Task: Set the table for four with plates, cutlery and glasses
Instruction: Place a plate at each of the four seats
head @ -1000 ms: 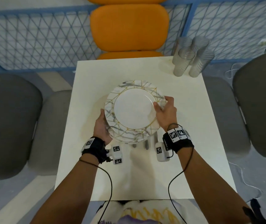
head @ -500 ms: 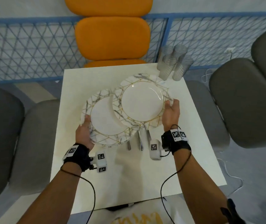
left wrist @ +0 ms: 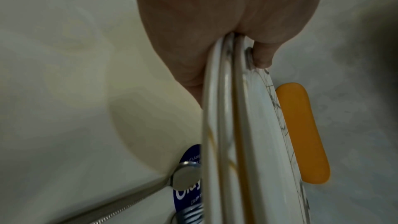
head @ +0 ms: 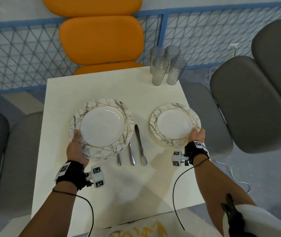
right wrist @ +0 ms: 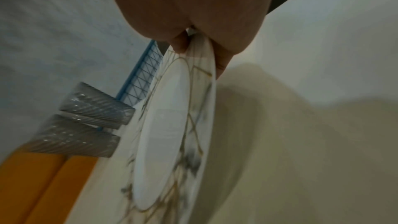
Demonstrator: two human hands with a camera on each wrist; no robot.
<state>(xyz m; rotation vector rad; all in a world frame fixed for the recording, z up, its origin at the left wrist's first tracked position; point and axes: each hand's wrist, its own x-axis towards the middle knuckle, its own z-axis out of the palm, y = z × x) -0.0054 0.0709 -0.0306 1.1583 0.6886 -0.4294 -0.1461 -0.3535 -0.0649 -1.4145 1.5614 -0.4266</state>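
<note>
My left hand (head: 76,147) grips a stack of marbled, gold-lined plates (head: 102,128) by its near-left rim, held just above the white table (head: 102,194); in the left wrist view the thumb (left wrist: 261,57) lies on top of three plate edges (left wrist: 228,125). My right hand (head: 197,135) pinches a single matching plate (head: 174,124) by its near-right rim, low over the table's right side; the right wrist view shows this plate (right wrist: 170,125) close to the surface. Cutlery (head: 137,146) lies between the plates, partly under the stack. Several ribbed glasses (head: 167,65) stand at the far right corner.
An orange chair (head: 100,40) stands at the far side, grey chairs (head: 221,117) at the right and grey chairs (head: 3,151) at the left. A blue mesh fence (head: 16,53) runs behind. Cables trail from both wrists.
My right hand has carried the top plate off the stack, rightward and down to the table's right side. My left hand keeps the stack, now uncovering the cutlery.
</note>
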